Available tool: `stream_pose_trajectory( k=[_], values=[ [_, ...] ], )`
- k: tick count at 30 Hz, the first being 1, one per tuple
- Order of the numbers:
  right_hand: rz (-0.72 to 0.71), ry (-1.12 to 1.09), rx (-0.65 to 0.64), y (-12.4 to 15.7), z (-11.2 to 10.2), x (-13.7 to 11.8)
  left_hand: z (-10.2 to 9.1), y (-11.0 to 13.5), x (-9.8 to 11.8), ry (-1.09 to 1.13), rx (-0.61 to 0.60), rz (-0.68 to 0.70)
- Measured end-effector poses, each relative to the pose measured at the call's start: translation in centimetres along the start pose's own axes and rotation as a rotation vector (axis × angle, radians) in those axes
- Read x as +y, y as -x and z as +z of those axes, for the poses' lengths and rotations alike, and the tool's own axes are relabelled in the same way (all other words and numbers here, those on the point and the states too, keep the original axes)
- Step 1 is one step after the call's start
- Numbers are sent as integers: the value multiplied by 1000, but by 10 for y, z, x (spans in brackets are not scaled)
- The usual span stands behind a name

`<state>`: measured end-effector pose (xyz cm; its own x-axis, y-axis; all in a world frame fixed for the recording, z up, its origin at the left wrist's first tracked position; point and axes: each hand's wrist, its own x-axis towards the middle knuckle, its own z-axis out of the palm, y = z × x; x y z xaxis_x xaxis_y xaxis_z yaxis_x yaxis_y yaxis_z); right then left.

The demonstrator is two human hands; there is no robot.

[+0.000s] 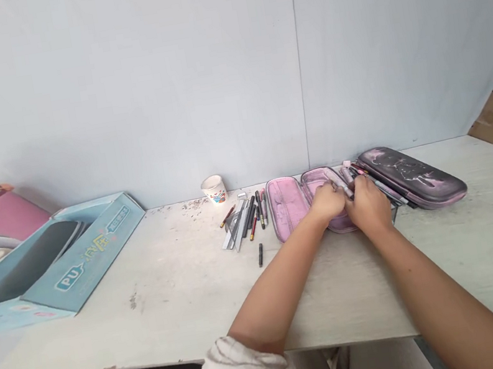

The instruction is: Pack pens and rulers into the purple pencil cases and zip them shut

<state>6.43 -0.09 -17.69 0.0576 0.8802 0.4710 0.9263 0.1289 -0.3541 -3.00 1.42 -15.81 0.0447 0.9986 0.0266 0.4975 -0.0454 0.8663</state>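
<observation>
An open pink pencil case [285, 203] lies unfolded on the table, its right half partly covered by my hands. My left hand [328, 203] is over that right half, fingers closed at a light grey pen [340, 184]. Right beside it, my right hand [369, 205] has its fingers curled, and what they hold is hidden. Several pens [357, 169] are bunched just beyond my right fingers. A dark closed pencil case [410, 175] with a pink pattern rests to the right of them.
Left of the pink case lie rulers [237, 227], several pens and pencils [254, 216], and a short black pen piece [261, 255]. A paper cup [214, 190] stands by the wall. A blue box [97, 253] with a dark case inside sits far left.
</observation>
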Motion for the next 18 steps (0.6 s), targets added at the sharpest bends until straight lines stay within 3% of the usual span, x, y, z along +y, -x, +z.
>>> stream_pose_trajectory(
  k=[3,6,9,11,15,18],
  values=[
    [-66,169,-74,4,5,3,2,3,-6,-79,3,23],
    [-122,212,-93,7,6,3,-12,16,-13,-166,11,111],
    [-156,220,-91,10,5,3,-47,34,-25,-277,58,224],
    [-185,215,-91,12,4,0,-78,48,-38,-363,121,231],
    [-308,170,-92,20,3,-22,-137,73,-73,-622,269,108],
    [-440,128,-107,24,4,-54,-157,83,-95,-810,297,-18]
  ],
)
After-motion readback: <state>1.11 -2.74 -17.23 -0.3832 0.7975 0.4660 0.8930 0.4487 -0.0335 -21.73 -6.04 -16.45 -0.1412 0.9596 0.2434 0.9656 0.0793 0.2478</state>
